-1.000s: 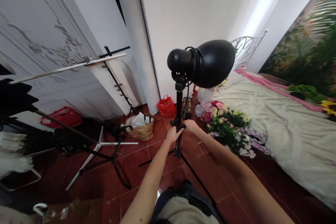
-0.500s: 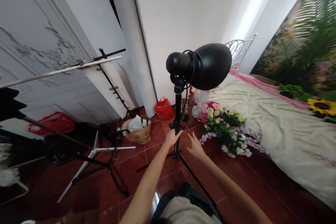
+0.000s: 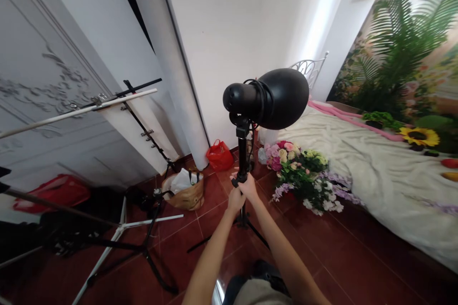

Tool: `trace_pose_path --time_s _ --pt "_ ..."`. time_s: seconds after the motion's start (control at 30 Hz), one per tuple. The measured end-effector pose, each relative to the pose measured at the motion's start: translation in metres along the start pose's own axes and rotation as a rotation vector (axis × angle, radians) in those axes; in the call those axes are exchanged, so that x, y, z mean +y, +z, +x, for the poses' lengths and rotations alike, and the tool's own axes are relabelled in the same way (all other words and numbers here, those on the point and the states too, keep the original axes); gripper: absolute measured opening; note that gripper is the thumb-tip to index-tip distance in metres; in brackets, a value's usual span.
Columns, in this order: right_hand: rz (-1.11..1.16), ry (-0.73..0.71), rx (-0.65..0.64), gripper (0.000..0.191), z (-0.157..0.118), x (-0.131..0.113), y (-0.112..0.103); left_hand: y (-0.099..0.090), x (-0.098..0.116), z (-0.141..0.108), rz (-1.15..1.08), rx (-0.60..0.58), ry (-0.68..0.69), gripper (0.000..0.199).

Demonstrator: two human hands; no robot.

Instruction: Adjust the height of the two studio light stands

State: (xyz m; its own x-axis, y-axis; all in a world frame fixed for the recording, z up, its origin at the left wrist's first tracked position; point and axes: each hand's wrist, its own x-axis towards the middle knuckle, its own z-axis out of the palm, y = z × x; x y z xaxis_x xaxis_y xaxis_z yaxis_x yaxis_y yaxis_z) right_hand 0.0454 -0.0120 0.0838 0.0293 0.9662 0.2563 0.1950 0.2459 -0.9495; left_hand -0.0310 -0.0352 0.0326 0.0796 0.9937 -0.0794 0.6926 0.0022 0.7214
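A black studio lamp point(image 3: 284, 100) with a wide bowl-shaped reflector tops a black light stand point(image 3: 242, 155) in front of me. Its cable is coiled around the lamp's neck. My left hand point(image 3: 236, 198) is wrapped round the pole just under a black collar with a knob. Slightly higher, my right hand point(image 3: 249, 187) closes on the same pole at the collar, from the right side. The two hands touch or nearly touch, and some fingers are hidden behind the pole. Below them the stand's legs spread over the floor.
Artificial flowers point(image 3: 304, 171) lie right of the stand, beside a bed with a cream cover point(image 3: 379, 186). A red bag point(image 3: 219, 156) and a woven basket point(image 3: 186, 193) sit behind it. On the left are a white stand leg point(image 3: 155, 221) and a long white crossbar point(image 3: 78, 110).
My right hand has moved left from open air and closed on the stand at the collar. My left hand has stayed on the pole. The view has turned a little to the right.
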Motion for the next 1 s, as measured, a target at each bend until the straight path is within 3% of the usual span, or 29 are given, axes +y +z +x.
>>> trace_pose_path --time_s 0.1,0.33,0.47,0.63,0.87,1.0 --pt "-0.041 0.054 -0.048 0.029 0.008 0.005 -0.005 0.0 -0.002 0.001 0.012 0.055 0.094 0.03" --pt "-0.05 0.067 0.168 0.025 0.001 -0.011 0.007 -0.001 -0.006 0.005 0.059 0.009 0.072 0.034" --pt "-0.042 0.038 0.222 0.017 0.005 -0.031 0.008 -0.003 -0.006 0.005 0.089 0.002 0.09 0.033" --pt "0.054 0.001 0.12 0.012 0.026 -0.065 -0.01 -0.008 -0.002 0.0 0.093 0.053 0.099 0.039" --pt "0.22 -0.099 -0.047 0.024 0.046 -0.124 -0.034 -0.013 0.002 -0.002 0.006 0.116 0.149 0.051" --pt "0.173 -0.128 0.019 0.025 0.052 -0.143 -0.037 -0.012 -0.001 -0.002 -0.089 0.142 0.184 0.051"
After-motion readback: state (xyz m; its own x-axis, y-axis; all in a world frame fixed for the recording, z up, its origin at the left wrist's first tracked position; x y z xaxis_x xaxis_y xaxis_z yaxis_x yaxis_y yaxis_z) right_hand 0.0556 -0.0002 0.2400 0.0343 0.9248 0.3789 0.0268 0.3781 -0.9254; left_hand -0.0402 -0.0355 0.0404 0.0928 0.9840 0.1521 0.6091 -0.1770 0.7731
